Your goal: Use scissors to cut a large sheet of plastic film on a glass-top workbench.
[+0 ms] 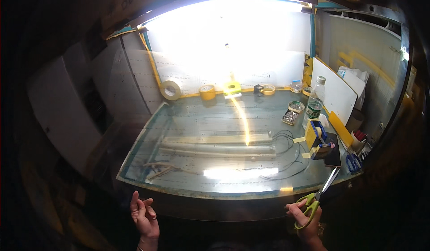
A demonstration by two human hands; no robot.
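My right hand (301, 215) holds a pair of scissors (312, 210) by its green handles, just in front of the table's near right edge. The blades point up and to the right, close together, over that edge. My left hand (145, 217) is raised in front of the near left edge, apart from everything. Its index finger stretches up while the other fingers bend, and I see nothing held. Nearest the scissors' tips is a dark flat phone-like slab (332, 150). Beside it stands a blue and yellow tape dispenser (316, 134) with pale tape strips sticking out to the left.
The glass-like tabletop (197, 112) bears long pale strips (219, 150) with thin dark wires (291, 161). A water bottle (314, 103), a tray of small metal bits (291, 116) and blue-handled scissors (353, 162) occupy the right. Tape rolls (207, 92) line the back under a bright lamp.
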